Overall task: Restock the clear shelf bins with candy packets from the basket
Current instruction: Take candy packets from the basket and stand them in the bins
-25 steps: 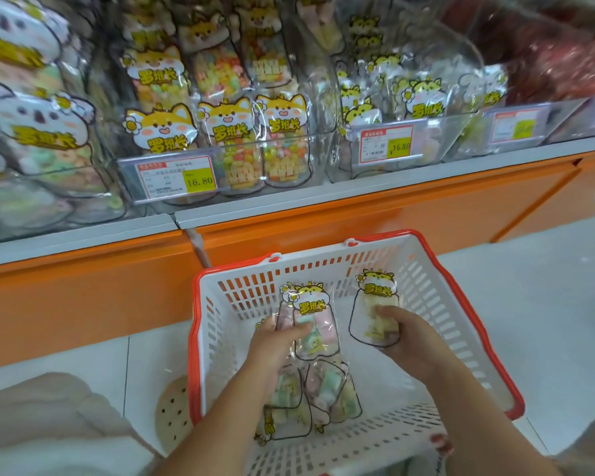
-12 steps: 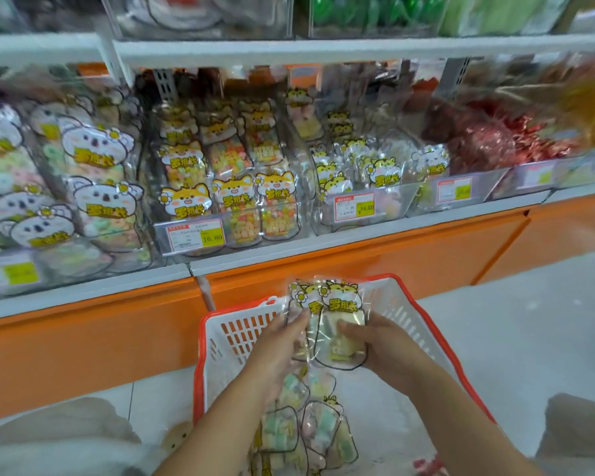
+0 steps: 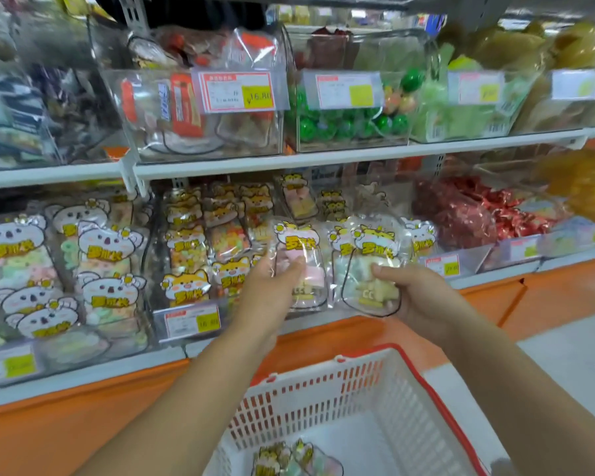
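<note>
— While we have a packet in each hand, which step are we on?

— Carrying stock up to the shelf, we judge. Our left hand (image 3: pixel 272 280) curls its fingers round a clear candy packet of pink and white sweets with a yellow cat label (image 3: pixel 299 249). Our right hand (image 3: pixel 423 297) pinches a second clear packet of pale green and white sweets (image 3: pixel 364 273), thumb across the front. Both packets hang before the lower shelf, apart from each other, at twelve o'clock from the white slotted plastic basket with the red rim (image 3: pixel 358 383).

— And next?

— We think they belong in the clear plastic shelf bin holding matching cat labels (image 3: pixel 461 264), at one o'clock from our right hand. That calls for lifting each packet over the front wall, then letting go one hand at a time.

— What can't we make out?

— Blur smears the labels and price tags. Our own packets cover much of that bin, so we can't tell how much room it has. The basket is cut off at six o'clock; a few more candy packets (image 3: pixel 289 458) lie on its floor, count uncertain.
</note>
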A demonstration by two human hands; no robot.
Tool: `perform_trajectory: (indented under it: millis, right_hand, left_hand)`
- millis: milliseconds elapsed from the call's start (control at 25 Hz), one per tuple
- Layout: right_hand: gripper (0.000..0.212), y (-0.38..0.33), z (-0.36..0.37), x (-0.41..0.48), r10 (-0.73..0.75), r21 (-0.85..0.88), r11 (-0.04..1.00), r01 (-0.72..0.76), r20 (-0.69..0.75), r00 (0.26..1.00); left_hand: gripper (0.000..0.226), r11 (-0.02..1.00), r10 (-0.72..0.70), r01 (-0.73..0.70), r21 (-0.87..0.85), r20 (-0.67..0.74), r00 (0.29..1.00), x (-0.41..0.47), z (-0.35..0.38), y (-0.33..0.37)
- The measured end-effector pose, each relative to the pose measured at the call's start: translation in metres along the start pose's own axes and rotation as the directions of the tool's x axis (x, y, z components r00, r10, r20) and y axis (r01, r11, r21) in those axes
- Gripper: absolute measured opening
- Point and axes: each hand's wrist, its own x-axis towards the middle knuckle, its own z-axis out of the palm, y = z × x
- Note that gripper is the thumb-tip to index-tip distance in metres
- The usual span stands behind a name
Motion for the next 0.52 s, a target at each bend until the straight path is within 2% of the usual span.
perform_trajectory:
  millis: [40,120,200,280,360,400,480,520]
  right_hand:
    - [0.010,-0.009,-0.001,0.014,-0.019,0.014,1.000,0.020,-0.024,1.000]
    - [0.020,-0.021,-0.003,0.051,-0.049,-0.023,0.999,0.047,-0.077,0.996]
    - [0.058,-0.030,0.002,0.090,-0.071,-0.155,0.987,0.048,-0.145,0.987]
    - [0.096,-0.034,0.006,0.134,-0.131,-0.254,0.963,0.087,-0.161,0.978]
    - [0.112,-0.035,0.008,0.181,-0.149,-0.298,0.949,0.103,-0.139,0.979]
    - [0.108,-0.037,0.014,0.199,-0.149,-0.331,0.938,0.098,-0.130,0.980]
    - [0.075,-0.038,0.032,0.214,-0.137,-0.448,0.892,0.056,-0.150,0.979]
    - [0.058,-0.036,0.039,0.219,-0.116,-0.527,0.849,0.018,-0.154,0.981]
  left_hand:
    - [0.007,1.000,0.002,-0.002,-0.017,-0.019,1.000,0.009,-0.002,0.003]
    - [0.010,0.998,0.009,-0.011,-0.060,-0.020,1.000,0.023,-0.006,0.004]
    - [0.014,0.991,-0.019,0.016,-0.130,-0.024,1.000,0.039,-0.008,0.002]
    - [0.041,0.986,-0.047,0.040,-0.161,-0.039,0.998,0.051,-0.009,0.000]
    - [0.050,0.984,-0.064,0.057,-0.170,-0.037,0.997,0.064,-0.011,-0.001]
    - [0.044,0.982,-0.052,0.045,-0.182,-0.034,0.998,0.069,-0.013,-0.002]
    - [0.034,0.981,-0.050,0.042,-0.190,-0.039,0.998,0.078,-0.017,-0.003]
    - [0.042,0.978,-0.049,0.040,-0.206,-0.039,0.998,0.084,-0.021,-0.006]
